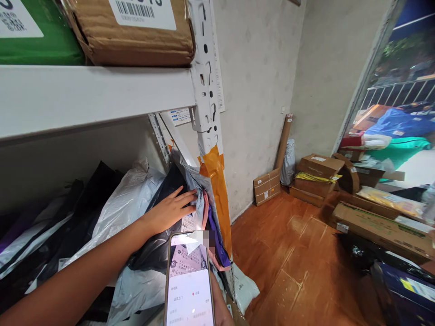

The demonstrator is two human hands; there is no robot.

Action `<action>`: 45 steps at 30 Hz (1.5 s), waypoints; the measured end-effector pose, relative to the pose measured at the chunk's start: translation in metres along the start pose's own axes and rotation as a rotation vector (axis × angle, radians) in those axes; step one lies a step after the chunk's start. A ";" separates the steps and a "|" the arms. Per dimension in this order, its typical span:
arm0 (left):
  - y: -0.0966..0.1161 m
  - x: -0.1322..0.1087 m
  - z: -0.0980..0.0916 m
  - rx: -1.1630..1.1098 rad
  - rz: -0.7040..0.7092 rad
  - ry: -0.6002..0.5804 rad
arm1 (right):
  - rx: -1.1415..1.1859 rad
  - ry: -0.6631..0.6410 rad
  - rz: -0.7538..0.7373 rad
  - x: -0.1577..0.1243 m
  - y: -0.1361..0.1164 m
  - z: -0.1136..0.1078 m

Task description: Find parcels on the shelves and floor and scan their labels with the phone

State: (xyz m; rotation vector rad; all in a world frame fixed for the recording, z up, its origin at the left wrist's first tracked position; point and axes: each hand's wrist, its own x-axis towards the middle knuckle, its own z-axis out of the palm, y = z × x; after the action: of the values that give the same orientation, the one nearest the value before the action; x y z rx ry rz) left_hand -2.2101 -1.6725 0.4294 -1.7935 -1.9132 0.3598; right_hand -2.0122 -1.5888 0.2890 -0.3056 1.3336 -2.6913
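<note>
The phone [190, 296], in the head view, stands in front and to the left of the shelf post [208, 90], its lit screen towards the person. The right hand [221, 303], mostly hidden behind it, has its grip closed round the phone; the left hand [171, 210] has its grip open, fingers spread against a pale grey bag [199, 175] just left of the post. A printed label [188, 222] shows below those fingers, also left of the post. Done well, this likely calls for a steady phone, light pressure that leaves the film uncreased, fingertips clear of the print, and the purple bag [219, 246] beside the post kept aside.
</note>
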 end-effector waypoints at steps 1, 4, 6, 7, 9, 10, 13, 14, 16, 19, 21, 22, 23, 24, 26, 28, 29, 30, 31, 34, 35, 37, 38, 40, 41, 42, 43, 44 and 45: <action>0.000 0.000 -0.001 -0.004 -0.001 -0.010 | 0.002 -0.002 0.000 -0.001 -0.001 0.001; 0.000 0.000 -0.003 -0.023 -0.005 -0.044 | 0.006 0.000 -0.003 0.000 -0.002 0.005; 0.000 0.001 -0.005 -0.041 -0.006 -0.064 | 0.002 0.007 -0.014 0.001 -0.004 0.007; 0.000 0.001 -0.006 -0.051 -0.004 -0.072 | -0.002 0.011 -0.020 0.002 -0.005 0.007; 0.000 0.001 -0.007 -0.069 0.003 -0.085 | -0.010 0.019 -0.030 0.003 -0.006 0.008; 0.000 0.000 -0.007 -0.075 0.005 -0.091 | -0.015 0.023 -0.034 0.005 -0.007 0.008; -0.001 0.000 -0.007 -0.071 0.001 -0.102 | -0.025 0.035 -0.041 0.008 -0.008 0.008; -0.001 0.000 -0.006 -0.066 0.000 -0.103 | -0.028 0.039 -0.040 0.008 -0.008 0.008; -0.002 -0.001 -0.005 -0.060 -0.002 -0.095 | -0.032 0.049 -0.033 0.007 -0.008 0.009; -0.002 -0.001 -0.004 -0.072 -0.008 -0.075 | -0.033 0.061 -0.020 0.003 -0.009 0.009; -0.001 0.000 -0.005 -0.082 -0.010 -0.073 | -0.031 0.066 -0.011 0.001 -0.010 0.009; 0.000 0.000 -0.006 -0.085 -0.012 -0.077 | -0.030 0.067 -0.005 0.001 -0.011 0.008; 0.000 0.000 -0.007 -0.086 -0.013 -0.082 | -0.028 0.066 0.000 0.001 -0.012 0.008; 0.001 0.000 -0.008 -0.086 -0.014 -0.088 | -0.026 0.063 0.005 0.001 -0.014 0.008; 0.001 0.000 -0.009 -0.086 -0.017 -0.090 | -0.021 0.052 0.016 0.002 -0.017 0.008; 0.001 0.000 -0.009 -0.088 -0.018 -0.085 | -0.019 0.038 0.024 0.003 -0.020 0.009; 0.001 0.000 -0.009 -0.088 -0.018 -0.081 | -0.019 0.031 0.028 0.002 -0.021 0.009; 0.001 0.000 -0.008 -0.088 -0.019 -0.079 | -0.019 0.025 0.032 0.001 -0.022 0.010; 0.001 0.001 -0.008 -0.087 -0.019 -0.080 | -0.018 0.018 0.038 -0.002 -0.024 0.011; 0.001 0.002 -0.009 -0.082 -0.025 -0.097 | -0.007 -0.002 0.061 -0.012 -0.027 0.014; 0.001 0.002 -0.010 -0.081 -0.026 -0.106 | 0.000 -0.007 0.065 -0.015 -0.028 0.014; 0.001 0.003 -0.012 -0.079 -0.027 -0.121 | 0.007 -0.009 0.054 -0.021 -0.028 0.014; 0.001 0.003 -0.012 -0.077 -0.026 -0.122 | 0.005 -0.010 0.041 -0.022 -0.028 0.014; 0.001 0.002 -0.011 -0.067 -0.020 -0.105 | -0.010 -0.025 0.010 -0.022 -0.026 0.012; 0.001 0.002 -0.010 -0.058 -0.016 -0.091 | -0.020 -0.037 -0.002 -0.020 -0.025 0.011; 0.001 0.001 -0.008 -0.046 -0.014 -0.077 | -0.035 -0.051 -0.009 -0.018 -0.023 0.009; 0.001 0.001 -0.006 -0.029 -0.017 -0.058 | -0.059 -0.063 -0.005 -0.016 -0.021 0.007; 0.002 0.000 -0.004 -0.009 -0.028 -0.036 | -0.089 -0.071 0.007 -0.014 -0.020 0.005; 0.002 0.000 -0.002 0.010 -0.050 -0.010 | -0.122 -0.077 0.024 -0.012 -0.020 0.004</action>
State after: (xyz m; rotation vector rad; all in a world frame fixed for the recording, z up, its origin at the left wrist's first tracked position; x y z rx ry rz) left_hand -2.2074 -1.6726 0.4299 -1.7371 -1.9566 0.3610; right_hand -2.0003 -1.5774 0.3053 -0.3987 1.4715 -2.5567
